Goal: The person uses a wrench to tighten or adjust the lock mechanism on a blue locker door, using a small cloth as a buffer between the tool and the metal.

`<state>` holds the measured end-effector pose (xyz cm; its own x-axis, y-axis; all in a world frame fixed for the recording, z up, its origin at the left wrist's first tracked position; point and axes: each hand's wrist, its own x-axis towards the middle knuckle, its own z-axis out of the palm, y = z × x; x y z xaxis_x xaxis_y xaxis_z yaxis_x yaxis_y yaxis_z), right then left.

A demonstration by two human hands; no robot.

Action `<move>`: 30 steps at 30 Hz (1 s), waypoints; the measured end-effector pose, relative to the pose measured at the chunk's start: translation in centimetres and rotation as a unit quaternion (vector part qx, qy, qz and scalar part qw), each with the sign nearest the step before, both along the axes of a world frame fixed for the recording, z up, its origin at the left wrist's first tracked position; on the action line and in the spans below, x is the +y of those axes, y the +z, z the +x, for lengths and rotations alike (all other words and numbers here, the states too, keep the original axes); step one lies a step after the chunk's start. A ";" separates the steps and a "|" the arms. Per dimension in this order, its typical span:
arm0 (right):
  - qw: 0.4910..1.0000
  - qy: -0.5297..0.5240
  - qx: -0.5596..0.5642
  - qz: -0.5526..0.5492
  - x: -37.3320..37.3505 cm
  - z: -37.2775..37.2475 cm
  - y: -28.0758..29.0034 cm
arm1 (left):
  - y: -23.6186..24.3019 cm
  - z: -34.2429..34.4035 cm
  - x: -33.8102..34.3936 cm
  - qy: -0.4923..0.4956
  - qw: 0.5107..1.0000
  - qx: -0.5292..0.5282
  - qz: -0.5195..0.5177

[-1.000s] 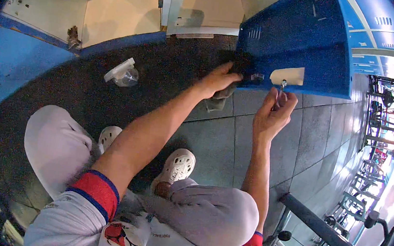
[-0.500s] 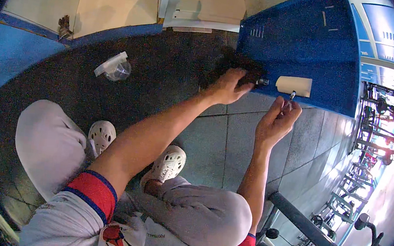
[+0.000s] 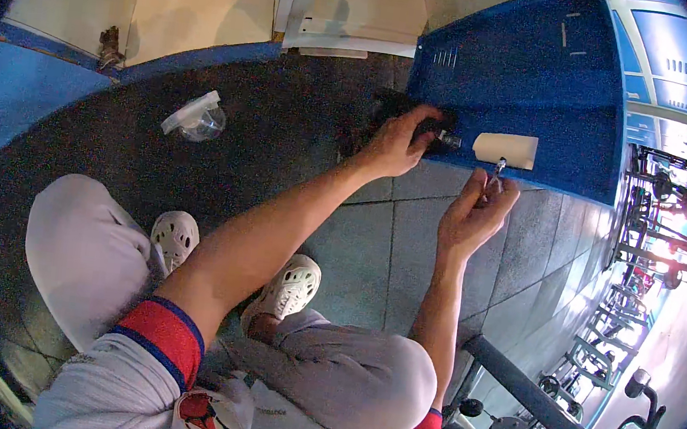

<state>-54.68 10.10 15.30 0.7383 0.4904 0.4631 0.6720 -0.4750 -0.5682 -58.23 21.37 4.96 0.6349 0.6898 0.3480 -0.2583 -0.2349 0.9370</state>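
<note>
My left hand (image 3: 398, 140) grips a small dark lock (image 3: 440, 134) at the lower edge of a blue locker door (image 3: 536, 84). My right hand (image 3: 475, 213) pinches a small metal key (image 3: 498, 169) upright, just below a pale rectangular tag (image 3: 505, 149) on the door. The key tip is close to the tag, apart from the lock. I am crouched, with grey trousers and white perforated clogs (image 3: 289, 285) below.
A clear plastic cup with lid (image 3: 195, 118) lies on the dark floor to the left. A white panel (image 3: 358, 13) leans at the back. More blue lockers (image 3: 673, 74) stand on the right, with gym machines (image 3: 653, 250) and a weight frame (image 3: 542, 407) beyond.
My left hand has shifted along the door's lower edge and stays on the lock. My right hand has kept the key raised near the tag; the view has shifted slightly.
</note>
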 end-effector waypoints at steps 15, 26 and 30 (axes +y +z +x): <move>1.000 -0.001 -0.006 -0.008 -0.1 0.0 0.7 | -1.1 0.0 3.3 -0.323 0.887 0.066 -0.323; 0.998 0.013 0.059 -0.020 -0.8 0.9 1.2 | -1.2 0.3 0.7 -0.160 0.983 0.087 0.013; 0.997 -0.013 -0.005 -0.076 -1.8 0.2 1.6 | -1.6 0.7 -0.2 -0.124 0.992 0.025 0.005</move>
